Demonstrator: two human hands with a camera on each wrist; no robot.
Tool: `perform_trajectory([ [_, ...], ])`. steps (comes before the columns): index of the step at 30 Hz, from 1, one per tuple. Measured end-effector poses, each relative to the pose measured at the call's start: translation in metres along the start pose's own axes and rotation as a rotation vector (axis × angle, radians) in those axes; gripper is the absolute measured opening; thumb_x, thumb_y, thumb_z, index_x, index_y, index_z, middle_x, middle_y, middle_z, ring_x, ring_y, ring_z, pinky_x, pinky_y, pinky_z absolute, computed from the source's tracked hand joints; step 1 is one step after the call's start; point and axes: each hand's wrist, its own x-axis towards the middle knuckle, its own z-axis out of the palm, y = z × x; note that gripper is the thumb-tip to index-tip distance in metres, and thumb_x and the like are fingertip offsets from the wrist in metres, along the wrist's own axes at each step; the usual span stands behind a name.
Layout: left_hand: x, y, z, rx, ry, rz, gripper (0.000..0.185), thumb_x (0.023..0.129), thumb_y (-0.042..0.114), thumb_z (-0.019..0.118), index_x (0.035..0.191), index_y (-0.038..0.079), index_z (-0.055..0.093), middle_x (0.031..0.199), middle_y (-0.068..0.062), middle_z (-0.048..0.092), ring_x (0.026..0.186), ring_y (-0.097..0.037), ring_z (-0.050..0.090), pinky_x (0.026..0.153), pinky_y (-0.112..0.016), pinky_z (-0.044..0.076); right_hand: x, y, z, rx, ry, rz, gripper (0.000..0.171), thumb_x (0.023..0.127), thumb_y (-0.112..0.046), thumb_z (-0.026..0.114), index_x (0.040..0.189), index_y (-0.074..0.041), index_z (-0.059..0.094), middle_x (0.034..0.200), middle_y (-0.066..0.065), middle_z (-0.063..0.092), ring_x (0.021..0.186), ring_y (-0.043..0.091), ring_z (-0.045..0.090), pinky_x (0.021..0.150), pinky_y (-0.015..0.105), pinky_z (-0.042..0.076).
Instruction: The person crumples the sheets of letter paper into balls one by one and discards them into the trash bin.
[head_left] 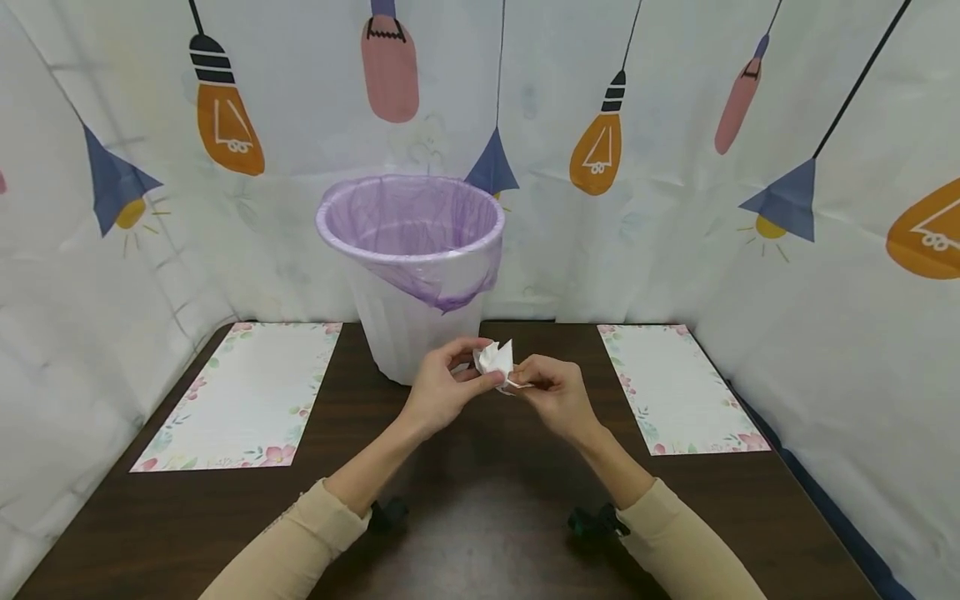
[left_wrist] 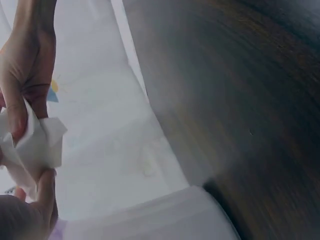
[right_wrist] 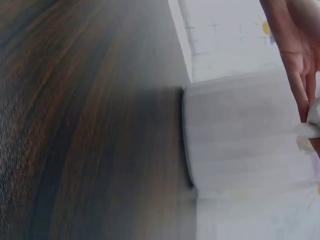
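A crumpled piece of white paper (head_left: 495, 360) is held between both hands, raised in front of the bin. My left hand (head_left: 441, 387) pinches its left side between thumb and fingers. From the right, my right hand (head_left: 558, 396) grips the lower edge with bent fingers. In the left wrist view the creased paper (left_wrist: 45, 145) spreads between the two hands, with folded corners sticking out. Only a small part of the paper (right_wrist: 314, 112) shows at the edge of the right wrist view, beside the left hand (right_wrist: 300, 55).
Behind the hands stands a white ribbed bin (head_left: 420, 333) lined with a purple bag (head_left: 450, 287). Flower-bordered sheets lie flat on the dark wooden table (head_left: 480, 517), one at left (head_left: 240, 392) and one at right (head_left: 678, 387). A printed curtain (head_left: 660, 250) encloses the table's back and sides.
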Motion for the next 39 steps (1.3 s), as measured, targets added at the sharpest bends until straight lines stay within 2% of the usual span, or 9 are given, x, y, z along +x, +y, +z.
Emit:
perform_trajectory([
  [4,0.002,-0.003,0.001,0.023,-0.041,0.029,0.038,0.087,0.001,0.082,0.121,-0.005,0.067,0.117,-0.017,0.066,0.106,-0.025,0.065,0.09,-0.034,0.057,-0.001,0.001,-0.004,0.01,-0.012,0.012,0.03,0.073,0.033,0.071,0.083,0.004,0.073,0.086,0.021,0.072,0.075,0.015,0.068,0.064,0.025,0.059],
  [10,0.003,-0.005,0.004,-0.005,-0.033,0.087,0.025,0.088,-0.004,0.078,0.112,-0.007,0.069,0.111,-0.017,0.068,0.102,-0.025,0.066,0.085,-0.032,0.059,0.0,-0.001,-0.005,-0.019,0.027,0.054,0.028,0.074,0.029,0.075,0.09,0.006,0.076,0.09,0.021,0.075,0.082,0.017,0.073,0.069,0.027,0.06],
  [17,0.002,-0.008,0.007,-0.01,0.096,0.097,0.013,0.092,-0.003,0.075,0.102,-0.008,0.07,0.101,-0.014,0.067,0.092,-0.019,0.063,0.077,-0.026,0.056,0.008,-0.016,0.006,-0.186,0.154,0.037,0.041,0.07,0.024,0.082,0.105,0.01,0.067,0.102,0.023,0.069,0.095,0.019,0.071,0.078,0.027,0.059],
  [20,0.002,-0.008,0.007,-0.064,0.165,0.089,0.013,0.091,-0.007,0.074,0.101,-0.011,0.067,0.097,-0.012,0.066,0.09,-0.018,0.063,0.075,-0.023,0.055,0.009,-0.011,0.01,-0.254,0.179,0.076,0.041,0.072,0.017,0.085,0.108,0.009,0.068,0.11,0.024,0.063,0.1,0.03,0.066,0.081,0.032,0.06],
  [22,0.003,-0.008,0.007,-0.116,0.2,0.086,0.017,0.091,-0.009,0.073,0.104,-0.012,0.063,0.098,-0.009,0.066,0.091,-0.017,0.063,0.075,-0.023,0.055,0.007,-0.005,0.012,-0.27,0.175,0.145,0.04,0.078,0.011,0.085,0.114,0.007,0.068,0.112,0.021,0.064,0.098,0.032,0.066,0.078,0.036,0.061],
  [25,0.003,-0.009,0.008,-0.191,0.22,0.079,0.024,0.091,-0.011,0.071,0.111,-0.014,0.059,0.099,-0.007,0.066,0.092,-0.017,0.063,0.076,-0.023,0.054,0.003,-0.001,0.012,-0.161,0.129,0.311,0.035,0.09,0.002,0.078,0.123,0.006,0.067,0.112,0.018,0.068,0.094,0.029,0.07,0.076,0.042,0.061],
  [30,0.004,-0.012,0.009,-0.219,0.2,0.067,0.024,0.093,-0.007,0.07,0.117,-0.013,0.068,0.1,-0.007,0.067,0.093,-0.017,0.062,0.076,-0.022,0.053,0.001,0.002,0.008,0.201,0.095,0.566,0.031,0.098,-0.001,0.068,0.125,0.014,0.063,0.11,0.018,0.069,0.095,0.025,0.07,0.085,0.044,0.059],
  [34,0.006,-0.014,0.009,-0.218,0.194,0.04,0.021,0.094,-0.005,0.07,0.115,-0.011,0.071,0.1,-0.009,0.067,0.092,-0.017,0.061,0.075,-0.022,0.052,0.001,0.003,0.004,0.352,0.104,0.663,0.035,0.097,0.002,0.068,0.127,0.019,0.058,0.106,0.013,0.069,0.094,0.02,0.068,0.087,0.037,0.059],
  [39,0.006,-0.012,0.009,-0.267,0.184,-0.021,0.024,0.095,-0.004,0.069,0.117,-0.013,0.069,0.101,-0.006,0.069,0.092,-0.018,0.061,0.075,-0.023,0.052,0.002,0.004,0.003,0.504,0.112,0.687,0.044,0.097,0.006,0.066,0.137,0.017,0.049,0.115,0.013,0.064,0.1,0.019,0.067,0.089,0.034,0.058],
])
